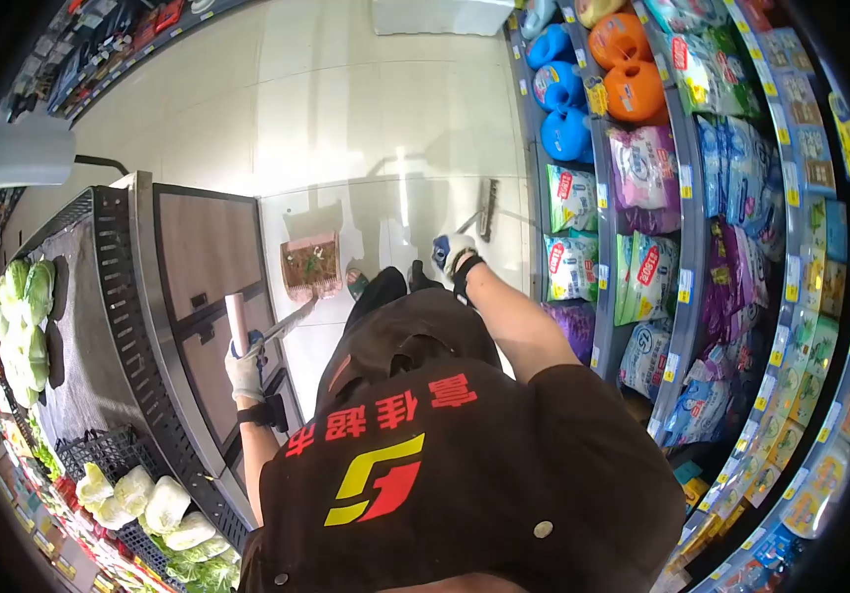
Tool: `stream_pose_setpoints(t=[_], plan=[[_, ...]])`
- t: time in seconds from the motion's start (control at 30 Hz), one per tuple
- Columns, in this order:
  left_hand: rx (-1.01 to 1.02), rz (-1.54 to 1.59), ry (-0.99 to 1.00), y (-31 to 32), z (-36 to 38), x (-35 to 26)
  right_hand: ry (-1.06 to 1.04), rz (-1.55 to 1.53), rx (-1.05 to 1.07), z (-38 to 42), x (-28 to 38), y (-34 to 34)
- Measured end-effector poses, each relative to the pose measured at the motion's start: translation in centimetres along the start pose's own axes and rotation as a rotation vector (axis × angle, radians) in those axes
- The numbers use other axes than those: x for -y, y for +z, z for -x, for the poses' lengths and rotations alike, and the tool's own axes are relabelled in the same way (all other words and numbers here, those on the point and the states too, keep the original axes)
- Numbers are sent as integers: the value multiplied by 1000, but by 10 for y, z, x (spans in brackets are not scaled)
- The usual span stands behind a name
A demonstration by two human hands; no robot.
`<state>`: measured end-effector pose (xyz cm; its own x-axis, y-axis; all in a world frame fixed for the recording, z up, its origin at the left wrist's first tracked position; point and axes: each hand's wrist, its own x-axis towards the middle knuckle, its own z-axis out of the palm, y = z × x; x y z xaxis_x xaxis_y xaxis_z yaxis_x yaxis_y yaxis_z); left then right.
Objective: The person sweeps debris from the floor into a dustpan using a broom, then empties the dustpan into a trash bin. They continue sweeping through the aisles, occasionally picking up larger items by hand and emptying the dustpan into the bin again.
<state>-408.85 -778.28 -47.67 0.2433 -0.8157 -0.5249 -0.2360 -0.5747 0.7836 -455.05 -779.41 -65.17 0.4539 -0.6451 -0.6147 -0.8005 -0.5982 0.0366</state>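
My left hand point(245, 372), in a pale glove with a black wrist strap, is closed around the handle point(292, 321) of a long-handled dustpan. The pinkish dustpan point(310, 267) rests low over the floor, with brown litter and a few white and green scraps inside. On the other side, my right hand point(455, 253), in a white and blue glove, grips a broom's thin handle. Its narrow, dark-bristled broom head point(488, 210) is at the floor to the right, apart from the dustpan.
Close on my left stands a produce stand point(203, 267) with cabbages point(25, 321) and a black crate point(109, 455). Shelves point(598, 227) of detergent bottles and bagged goods line my right. Pale tiled floor point(346, 119) stretches ahead toward a white box point(442, 15).
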Motion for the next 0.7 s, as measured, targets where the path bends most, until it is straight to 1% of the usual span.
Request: stream_pose_setpoints(t=[0.03, 0.07, 0.1, 0.13, 0.17, 0.2, 0.23, 0.27, 0.3, 0.33, 0.37, 0.43, 0.47, 0.53, 0.57, 0.6, 0.67, 0.7], plan=[[-9, -13, -14, -2, -6, -5, 72, -167, 6, -3, 12, -16], [-29, -28, -28, -3, -12, -13, 120, -395, -9, -9, 21, -36], [-73, -127, -48, -8, -20, -14, 186, -653, 1, -16, 28, -53], [-55, -195, -22, -15, -32, -8, 317, -1149, 62, -24, 32, -70], [-71, -293, 2, -17, -36, -16, 552, -1714, 93, -33, 38, -86], [-99, -366, 8, -22, -46, -12, 755, -2151, 62, -45, 46, -107], [-58, -399, 86, -31, -63, 7, 872, -2387, 39, -56, 55, -123], [-36, -420, 29, -30, -65, -9, 917, -2428, 48, -67, 62, -138], [-30, -405, 9, -31, -69, -19, 766, -2404, 150, -82, 66, -135], [-16, -389, -9, -31, -75, -24, 738, -2324, 170, -93, 72, -141], [-30, -376, -23, -33, -82, -26, 712, -2186, 174, -105, 78, -147], [-47, -471, 118, -36, -95, -25, 638, -1776, 169, -127, 91, -151], [-54, -461, 106, -38, -103, -25, 589, -1551, 163, -137, 97, -152], [-55, -429, 209, -45, -115, -23, 520, -1254, 158, -154, 112, -159], [-73, -415, 220, -48, -118, -22, 497, -1197, 158, -157, 120, -161], [-79, -410, 213, -51, -122, -26, 492, -1190, 163, -154, 125, -178], [6, -415, 129, -58, -128, -37, 331, -1050, 224, -148, 133, -196], [5, -410, 130, -61, -133, -34, 260, -963, 226, -147, 137, -195]])
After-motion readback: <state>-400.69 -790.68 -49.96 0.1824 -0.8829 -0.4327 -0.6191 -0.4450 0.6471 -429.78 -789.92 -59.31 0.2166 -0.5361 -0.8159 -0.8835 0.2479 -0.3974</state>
